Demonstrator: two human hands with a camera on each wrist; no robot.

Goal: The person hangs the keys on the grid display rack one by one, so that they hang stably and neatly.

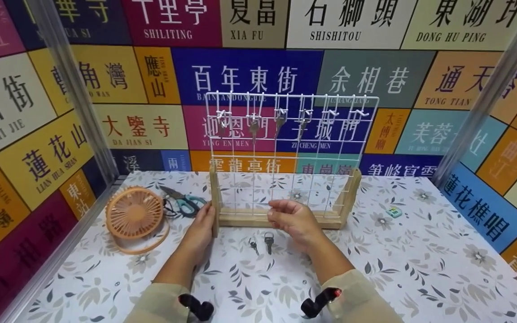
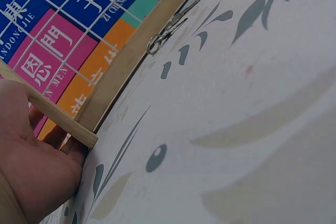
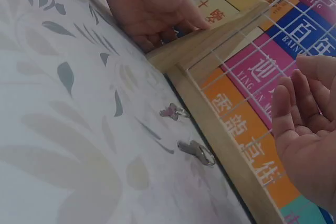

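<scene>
A white wire grid rack [image 1: 285, 157] stands upright in a wooden base. My left hand [image 1: 201, 226] holds the lower part of its left wooden post [image 1: 215, 202]; in the left wrist view some fingers are partly hidden by the post [image 2: 68, 124]. Raised before the lower grid is my right hand [image 1: 296, 222], fingers loosely bent, with nothing visible in them; the right wrist view shows a gap by the thumb. Several keys, among them one key [image 1: 281, 121], hang from hooks on the upper grid. Below, on the tabletop, lie a small key [image 1: 253, 245] and a larger key [image 1: 269, 242] with rings.
To the left are an orange fan [image 1: 135, 213] and teal-handled scissors [image 1: 186, 204] with a dark cord beside them. A small green-and-white item [image 1: 394, 211] lies on the right of the floral tabletop [image 1: 424, 251]. Panels with lettering [image 1: 249, 76] surround the table.
</scene>
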